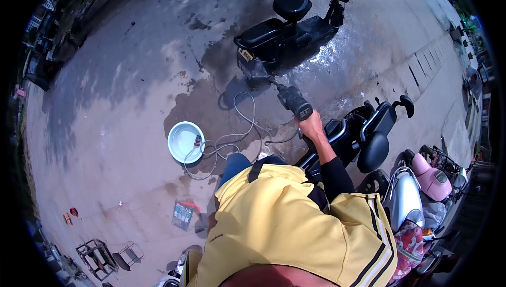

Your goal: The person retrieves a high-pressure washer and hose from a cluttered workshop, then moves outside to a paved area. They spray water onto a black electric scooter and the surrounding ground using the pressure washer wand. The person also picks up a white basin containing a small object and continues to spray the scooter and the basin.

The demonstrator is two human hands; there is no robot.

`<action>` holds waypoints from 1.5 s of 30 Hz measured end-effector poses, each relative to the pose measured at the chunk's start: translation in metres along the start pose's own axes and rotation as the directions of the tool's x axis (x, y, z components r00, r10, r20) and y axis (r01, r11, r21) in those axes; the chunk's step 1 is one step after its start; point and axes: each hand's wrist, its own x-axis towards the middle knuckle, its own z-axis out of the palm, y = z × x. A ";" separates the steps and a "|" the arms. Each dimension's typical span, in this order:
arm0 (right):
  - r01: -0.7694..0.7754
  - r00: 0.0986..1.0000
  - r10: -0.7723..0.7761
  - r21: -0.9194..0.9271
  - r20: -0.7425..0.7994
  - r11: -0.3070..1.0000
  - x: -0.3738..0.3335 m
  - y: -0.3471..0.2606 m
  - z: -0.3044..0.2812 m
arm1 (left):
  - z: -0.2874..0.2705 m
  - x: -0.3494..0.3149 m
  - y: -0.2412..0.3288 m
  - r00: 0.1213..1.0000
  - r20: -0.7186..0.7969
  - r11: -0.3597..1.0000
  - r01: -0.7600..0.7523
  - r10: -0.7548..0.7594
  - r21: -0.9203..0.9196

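My right hand [312, 126] is closed around the handle of a black cordless pressure washer gun [293, 101]. Its nozzle points away from me, toward the rear of a black electric scooter [262, 35] standing on wet pavement. From the gun a grey hose [253, 114] trails in loose loops over the ground. The hose runs into a pale blue plastic basin [177, 140] at my left, where a small dark fitting [197, 141] sits against the inner side. My left hand does not show.
A second black electric scooter [342, 134] stands close by my right arm. Beyond it are a silver scooter [405, 197] and a pink one [431, 179]. A dark printed bag [183, 214] lies on the ground at lower left, with a metal frame [97, 258] farther out.
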 end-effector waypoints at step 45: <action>-0.286 0.778 0.360 0.218 -0.515 0.933 0.129 -0.113 0.057 | -0.180 0.287 0.273 0.925 0.254 0.941 0.319 -0.282 -0.117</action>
